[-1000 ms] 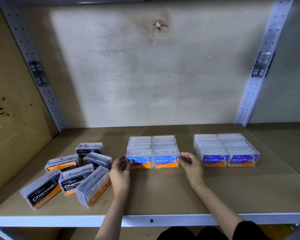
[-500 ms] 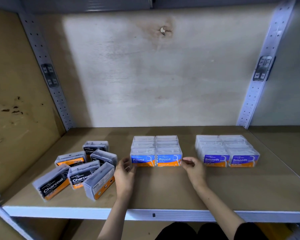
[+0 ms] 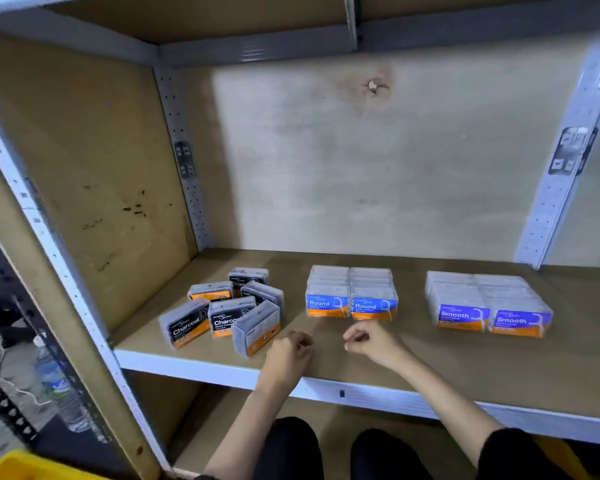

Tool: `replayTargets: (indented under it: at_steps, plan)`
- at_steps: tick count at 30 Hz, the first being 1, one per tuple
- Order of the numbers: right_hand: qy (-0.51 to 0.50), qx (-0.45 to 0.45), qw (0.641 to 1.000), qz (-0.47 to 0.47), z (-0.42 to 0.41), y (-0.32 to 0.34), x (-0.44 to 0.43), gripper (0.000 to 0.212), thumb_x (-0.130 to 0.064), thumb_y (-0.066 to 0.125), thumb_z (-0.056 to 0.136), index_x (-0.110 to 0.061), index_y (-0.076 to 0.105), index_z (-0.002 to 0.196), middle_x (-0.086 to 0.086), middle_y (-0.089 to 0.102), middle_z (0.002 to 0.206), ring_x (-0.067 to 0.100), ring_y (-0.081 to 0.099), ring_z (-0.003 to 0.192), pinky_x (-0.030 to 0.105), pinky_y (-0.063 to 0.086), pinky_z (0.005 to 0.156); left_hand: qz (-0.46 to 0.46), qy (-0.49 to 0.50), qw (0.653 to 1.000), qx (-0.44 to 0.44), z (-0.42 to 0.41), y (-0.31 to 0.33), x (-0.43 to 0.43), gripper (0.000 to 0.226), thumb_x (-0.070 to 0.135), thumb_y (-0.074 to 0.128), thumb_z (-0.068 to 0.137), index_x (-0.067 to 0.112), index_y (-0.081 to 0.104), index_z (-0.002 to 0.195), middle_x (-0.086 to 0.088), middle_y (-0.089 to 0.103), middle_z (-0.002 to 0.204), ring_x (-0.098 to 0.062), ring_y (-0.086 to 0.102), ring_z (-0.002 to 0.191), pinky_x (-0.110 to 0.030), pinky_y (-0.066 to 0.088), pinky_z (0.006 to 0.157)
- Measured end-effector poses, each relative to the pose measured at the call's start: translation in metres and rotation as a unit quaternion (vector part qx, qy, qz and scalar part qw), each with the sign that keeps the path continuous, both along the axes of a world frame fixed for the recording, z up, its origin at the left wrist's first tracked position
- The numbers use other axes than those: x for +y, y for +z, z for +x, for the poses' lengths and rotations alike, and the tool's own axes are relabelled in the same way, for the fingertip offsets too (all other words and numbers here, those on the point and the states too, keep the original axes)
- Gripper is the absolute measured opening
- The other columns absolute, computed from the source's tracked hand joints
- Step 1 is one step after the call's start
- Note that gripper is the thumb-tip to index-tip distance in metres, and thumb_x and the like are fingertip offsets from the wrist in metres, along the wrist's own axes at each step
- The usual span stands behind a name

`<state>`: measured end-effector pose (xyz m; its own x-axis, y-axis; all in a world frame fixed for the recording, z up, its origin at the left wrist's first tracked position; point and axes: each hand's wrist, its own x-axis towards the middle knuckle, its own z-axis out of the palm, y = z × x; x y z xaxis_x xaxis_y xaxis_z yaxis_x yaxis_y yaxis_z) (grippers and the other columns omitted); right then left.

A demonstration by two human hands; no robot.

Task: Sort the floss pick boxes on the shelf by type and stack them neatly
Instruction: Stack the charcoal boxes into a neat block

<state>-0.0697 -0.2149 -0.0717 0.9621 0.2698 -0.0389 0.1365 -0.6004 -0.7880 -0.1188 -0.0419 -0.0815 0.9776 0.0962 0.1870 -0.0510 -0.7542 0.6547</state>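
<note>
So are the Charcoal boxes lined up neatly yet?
No, the Charcoal boxes lie jumbled at different angles, while the Round boxes sit in tidy rows.

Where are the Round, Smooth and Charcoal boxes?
Round boxes [image 3: 326,304]: head view, blue label of front left box.
Smooth boxes [image 3: 463,317]: head view, purple label of front left box.
Charcoal boxes [image 3: 226,322]: head view, black label of middle front box.

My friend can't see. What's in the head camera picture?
The left hand and right hand, both empty, hover over a shelf before the neat Round boxes. Smooth boxes sit tidy on the right; Charcoal boxes lie jumbled on the left.
</note>
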Motion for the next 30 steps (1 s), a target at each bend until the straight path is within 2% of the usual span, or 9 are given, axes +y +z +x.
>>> replayTargets:
  at_steps: [2,6,10,13,15,18,21,24,30]
  plan:
    - [0.046,-0.013,0.998,-0.040,-0.007,0.008,0.012,0.021,-0.011,0.066,0.082,-0.007,0.067,0.102,-0.002,0.058,0.086,0.009,0.053,0.084,0.005,0.036,0.065,0.034,-0.005,0.999,0.007,-0.009,0.005,0.008,0.025,0.010,0.052,0.088,0.008,0.064,0.109,-0.006,0.064,0.116,-0.020,0.058,0.107,-0.014,0.035,0.075]
    - [0.096,-0.026,0.991,-0.094,-0.015,0.024,0.040,0.030,-0.013,0.067,0.082,-0.003,0.065,0.110,-0.001,0.058,0.089,0.011,0.055,0.086,0.016,0.043,0.076,0.086,-0.001,0.996,0.026,-0.028,0.017,0.027,0.030,0.014,0.052,0.090,0.010,0.059,0.118,-0.004,0.062,0.122,-0.020,0.054,0.114,-0.022,0.040,0.086]
    - [0.111,-0.066,0.986,-0.104,-0.016,0.040,0.062,0.029,-0.012,0.067,0.082,-0.002,0.065,0.109,0.006,0.062,0.093,0.011,0.054,0.084,0.011,0.039,0.064,0.123,0.022,0.992,0.025,-0.041,0.033,0.050,0.029,0.015,0.051,0.090,0.011,0.058,0.118,-0.004,0.060,0.124,-0.024,0.055,0.113,-0.027,0.044,0.089]
    - [0.107,-0.109,0.983,-0.106,-0.014,0.055,0.077,0.027,-0.010,0.066,0.082,-0.002,0.067,0.108,0.012,0.069,0.106,0.022,0.063,0.094,0.021,0.046,0.078,0.145,0.032,0.989,0.001,-0.043,0.048,0.067,0.028,0.014,0.051,0.090,0.009,0.060,0.116,-0.007,0.059,0.124,-0.025,0.056,0.112,-0.029,0.044,0.087]
    - [0.110,-0.131,0.980,-0.101,-0.008,0.062,0.088,0.024,-0.007,0.065,0.081,0.000,0.068,0.105,0.015,0.070,0.106,0.025,0.064,0.099,0.026,0.048,0.085,0.149,0.041,0.988,-0.010,-0.041,0.056,0.078,0.028,0.013,0.051,0.090,0.009,0.060,0.117,-0.007,0.059,0.125,-0.025,0.055,0.113,-0.029,0.043,0.088]
    - [0.110,-0.149,0.978,-0.094,0.007,0.069,0.105,0.020,-0.005,0.064,0.080,0.001,0.070,0.098,0.016,0.072,0.102,0.024,0.065,0.090,0.031,0.050,0.086,0.161,0.051,0.985,-0.021,-0.031,0.069,0.097,0.028,0.010,0.049,0.089,0.009,0.062,0.115,-0.008,0.061,0.121,-0.026,0.056,0.113,-0.032,0.044,0.089]
    - [0.114,-0.153,0.978,-0.087,0.027,0.075,0.122,0.019,-0.003,0.062,0.082,0.003,0.070,0.097,0.016,0.071,0.102,0.015,0.057,0.082,0.027,0.047,0.080,0.176,0.080,0.981,-0.019,-0.013,0.083,0.118,0.030,0.009,0.049,0.088,0.011,0.061,0.116,-0.007,0.061,0.122,-0.026,0.054,0.114,-0.030,0.043,0.086]
    - [0.106,-0.160,0.977,-0.094,0.050,0.081,0.142,0.020,-0.004,0.058,0.084,0.002,0.069,0.100,0.015,0.070,0.106,0.022,0.063,0.092,0.020,0.040,0.076,0.191,0.083,0.978,-0.015,0.013,0.095,0.146,0.031,0.007,0.051,0.086,0.012,0.062,0.115,-0.009,0.062,0.121,-0.028,0.055,0.114,-0.029,0.043,0.089]
    - [0.089,-0.173,0.972,-0.135,0.098,0.082,0.179,0.020,-0.002,0.059,0.083,0.006,0.068,0.098,0.017,0.070,0.108,0.030,0.063,0.102,0.032,0.049,0.084,0.253,0.007,0.963,0.097,0.074,0.105,0.193,0.040,0.013,0.059,0.088,0.013,0.055,0.128,-0.007,0.056,0.133,-0.022,0.052,0.121,-0.028,0.039,0.099]
